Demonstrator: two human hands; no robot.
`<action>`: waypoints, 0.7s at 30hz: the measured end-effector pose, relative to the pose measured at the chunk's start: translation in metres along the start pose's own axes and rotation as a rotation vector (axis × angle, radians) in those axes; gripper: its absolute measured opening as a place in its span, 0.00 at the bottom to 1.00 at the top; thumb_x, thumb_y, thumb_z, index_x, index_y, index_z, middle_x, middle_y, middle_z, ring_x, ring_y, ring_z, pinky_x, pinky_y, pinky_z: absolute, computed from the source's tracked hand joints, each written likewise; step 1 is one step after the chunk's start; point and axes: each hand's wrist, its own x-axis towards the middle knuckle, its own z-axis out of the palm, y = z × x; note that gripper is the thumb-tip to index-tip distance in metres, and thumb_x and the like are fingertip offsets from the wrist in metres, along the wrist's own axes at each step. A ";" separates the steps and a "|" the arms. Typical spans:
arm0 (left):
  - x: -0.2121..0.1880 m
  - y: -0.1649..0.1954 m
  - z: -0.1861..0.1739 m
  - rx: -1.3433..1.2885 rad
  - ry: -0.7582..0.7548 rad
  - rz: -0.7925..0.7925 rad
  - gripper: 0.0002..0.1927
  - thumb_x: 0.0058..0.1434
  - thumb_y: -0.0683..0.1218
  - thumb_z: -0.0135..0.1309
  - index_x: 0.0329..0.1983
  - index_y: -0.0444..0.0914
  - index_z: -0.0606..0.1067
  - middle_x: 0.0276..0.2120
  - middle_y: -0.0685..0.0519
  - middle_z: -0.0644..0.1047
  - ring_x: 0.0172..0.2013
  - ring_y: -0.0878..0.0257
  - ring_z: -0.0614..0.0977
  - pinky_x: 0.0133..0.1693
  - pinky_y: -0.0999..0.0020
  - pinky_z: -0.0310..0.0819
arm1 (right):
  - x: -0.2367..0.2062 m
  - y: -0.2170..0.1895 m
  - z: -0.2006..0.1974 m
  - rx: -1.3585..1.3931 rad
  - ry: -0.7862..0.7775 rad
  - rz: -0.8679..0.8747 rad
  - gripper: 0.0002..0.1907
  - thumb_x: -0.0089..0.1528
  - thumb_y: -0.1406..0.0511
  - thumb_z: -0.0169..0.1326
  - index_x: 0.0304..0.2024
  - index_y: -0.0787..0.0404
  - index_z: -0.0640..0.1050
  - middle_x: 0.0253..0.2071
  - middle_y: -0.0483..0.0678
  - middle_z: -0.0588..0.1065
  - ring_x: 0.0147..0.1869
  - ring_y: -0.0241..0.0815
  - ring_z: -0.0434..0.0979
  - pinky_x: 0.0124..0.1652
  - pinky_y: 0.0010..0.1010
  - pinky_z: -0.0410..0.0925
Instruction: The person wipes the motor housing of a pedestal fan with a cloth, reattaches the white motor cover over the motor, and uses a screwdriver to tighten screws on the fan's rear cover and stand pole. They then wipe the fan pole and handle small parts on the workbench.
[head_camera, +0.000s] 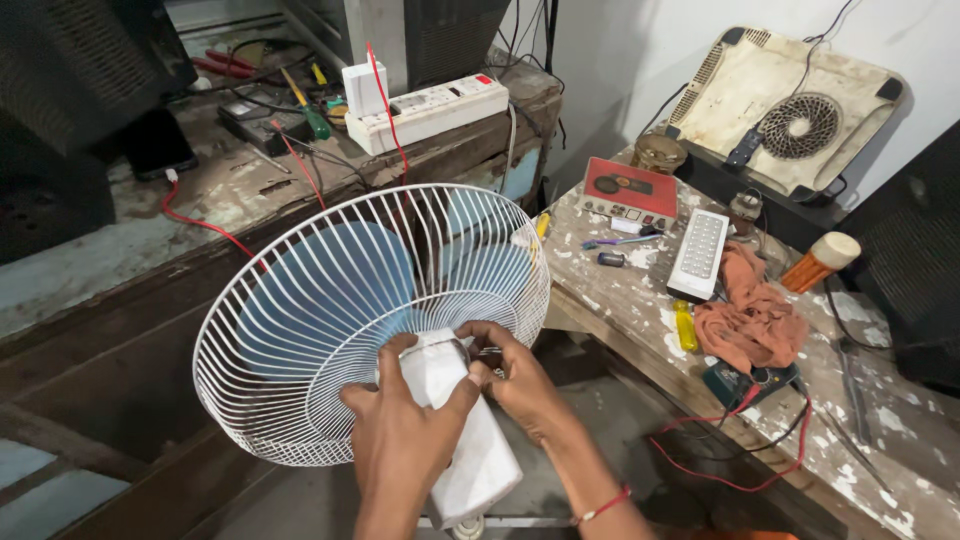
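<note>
A table fan with a white wire guard (300, 330) and pale blue blades (330, 290) is held up in front of me, its back toward me. My left hand (405, 425) wraps around the white motor housing (470, 450) at the rear. My right hand (520, 375) pinches at the spot where the housing meets the guard, fingertips against the wires. The fan's front face is hidden from me.
A worn wooden bench (640, 300) on the right carries an orange rag (750, 320), a white keypad unit (698, 255), a red box (630, 190), a yellow screwdriver (685, 327) and red wires (740, 470). Behind stand a white power strip (430, 110) and a cream perforated panel (790, 110).
</note>
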 end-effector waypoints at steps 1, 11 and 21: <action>-0.004 0.002 0.003 0.002 0.019 0.002 0.48 0.45 0.69 0.64 0.69 0.57 0.61 0.48 0.34 0.65 0.34 0.35 0.84 0.37 0.49 0.82 | -0.004 0.000 0.002 0.013 0.038 0.016 0.21 0.60 0.76 0.53 0.56 0.58 0.76 0.44 0.42 0.71 0.47 0.34 0.71 0.47 0.26 0.69; -0.027 0.000 0.020 -0.032 0.128 -0.021 0.43 0.48 0.66 0.62 0.66 0.53 0.61 0.53 0.36 0.67 0.41 0.34 0.83 0.42 0.46 0.79 | -0.038 0.000 0.012 -0.024 0.251 0.015 0.16 0.64 0.72 0.54 0.54 0.54 0.79 0.40 0.42 0.74 0.42 0.33 0.71 0.42 0.26 0.70; -0.020 -0.055 0.084 -0.450 0.336 0.144 0.36 0.56 0.49 0.59 0.67 0.32 0.66 0.58 0.36 0.76 0.53 0.44 0.82 0.52 0.54 0.74 | -0.053 0.011 -0.010 0.119 0.293 -0.001 0.17 0.65 0.70 0.51 0.57 0.61 0.74 0.47 0.48 0.77 0.49 0.37 0.76 0.49 0.27 0.71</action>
